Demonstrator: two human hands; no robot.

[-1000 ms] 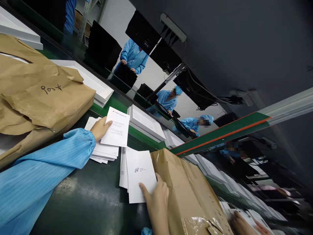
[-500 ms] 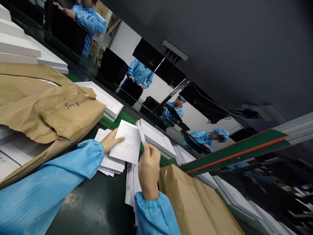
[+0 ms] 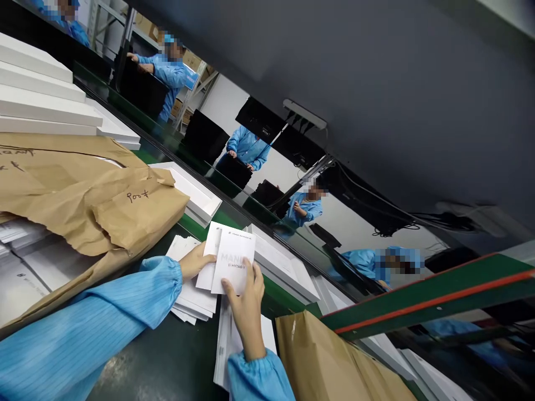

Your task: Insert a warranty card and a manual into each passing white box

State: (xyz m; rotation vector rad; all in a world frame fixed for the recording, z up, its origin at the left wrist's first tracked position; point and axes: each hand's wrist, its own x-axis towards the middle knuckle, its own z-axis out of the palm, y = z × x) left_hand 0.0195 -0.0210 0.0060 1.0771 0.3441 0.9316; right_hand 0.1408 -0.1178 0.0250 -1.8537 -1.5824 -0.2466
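Observation:
My left hand is closed on a white warranty booklet, mostly covered by a second booklet. My right hand grips that second one, a white manual booklet, thumb and fingers on its front. The two overlap side by side, both upright and facing me. Below my left hand lies a loose pile of white booklets on the dark table. Another white stack sits partly behind my right wrist.
Torn brown paper wrapping with printed papers inside lies at left, near stacked white boxes. A brown paper package stands at right. Open white box trays line the green conveyor. A green beam slants at right. Several co-workers stand beyond.
My right hand has turned the manual booklet from edge-on to facing me and brought it left over the warranty booklet, covering most of its print. The camera view has shifted slightly.

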